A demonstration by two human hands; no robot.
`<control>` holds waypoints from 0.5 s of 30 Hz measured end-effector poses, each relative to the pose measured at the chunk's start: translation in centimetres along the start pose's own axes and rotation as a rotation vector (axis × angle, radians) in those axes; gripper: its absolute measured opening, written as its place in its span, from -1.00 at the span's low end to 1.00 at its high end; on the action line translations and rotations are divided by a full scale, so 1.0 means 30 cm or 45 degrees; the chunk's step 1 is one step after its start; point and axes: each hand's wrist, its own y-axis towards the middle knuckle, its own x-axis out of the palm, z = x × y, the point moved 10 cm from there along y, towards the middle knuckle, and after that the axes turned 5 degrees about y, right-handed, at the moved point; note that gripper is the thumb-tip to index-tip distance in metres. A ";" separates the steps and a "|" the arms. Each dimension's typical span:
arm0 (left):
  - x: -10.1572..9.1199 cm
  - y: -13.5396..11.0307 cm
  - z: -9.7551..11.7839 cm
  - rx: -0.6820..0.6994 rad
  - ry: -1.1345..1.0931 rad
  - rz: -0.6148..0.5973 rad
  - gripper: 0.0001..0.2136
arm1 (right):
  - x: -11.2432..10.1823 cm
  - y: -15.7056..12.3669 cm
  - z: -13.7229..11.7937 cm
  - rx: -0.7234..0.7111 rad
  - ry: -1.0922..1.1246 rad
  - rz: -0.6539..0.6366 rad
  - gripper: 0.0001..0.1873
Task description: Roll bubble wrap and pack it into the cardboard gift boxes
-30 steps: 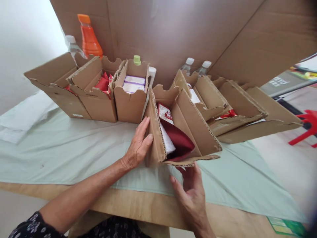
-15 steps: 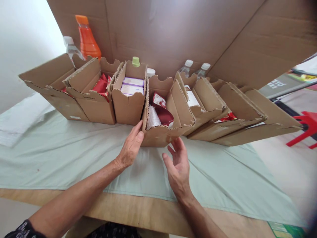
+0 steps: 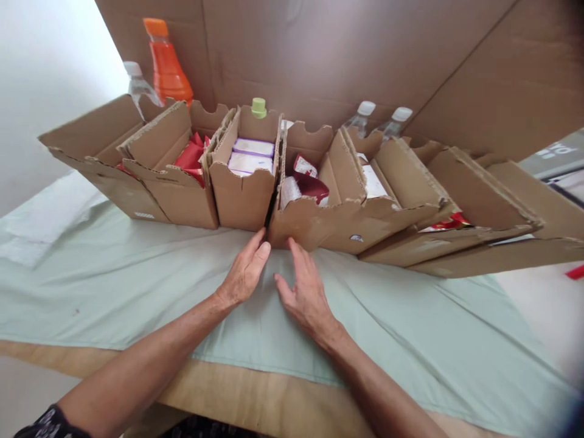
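A row of open cardboard boxes runs along the back of the table. The middle box (image 3: 303,225) holds dark red packets and a clear wrapped item. My left hand (image 3: 244,272) is open, fingers together, with the fingertips at that box's lower left corner. My right hand (image 3: 303,292) is open beside it, fingers pointing at the foot of the same box, holding nothing. The box to the left (image 3: 241,198) holds white packs with purple stripes. Another box (image 3: 176,191) further left holds red packets.
A pale green cloth (image 3: 137,274) covers the wooden table (image 3: 255,395). An orange bottle (image 3: 166,64), clear bottles (image 3: 395,121) and a green-capped bottle (image 3: 258,108) stand behind the boxes against a large cardboard sheet (image 3: 319,55). More boxes (image 3: 456,201) lean at the right.
The middle box, tilted toward me a second ago, has gone back into the row and stands level. My right hand came from under it to the cloth at its front; both hands drew together.
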 end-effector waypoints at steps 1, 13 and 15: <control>0.008 -0.002 -0.008 -0.023 0.000 -0.031 -0.35 | 0.004 0.003 0.024 0.008 0.009 0.003 -0.22; 0.078 -0.014 0.038 0.297 0.568 -0.138 -0.57 | 0.021 0.008 0.105 0.007 0.026 -0.097 -0.64; 0.110 -0.030 0.036 0.342 0.619 -0.163 -0.50 | -0.003 0.009 0.100 0.003 0.071 -0.033 -0.70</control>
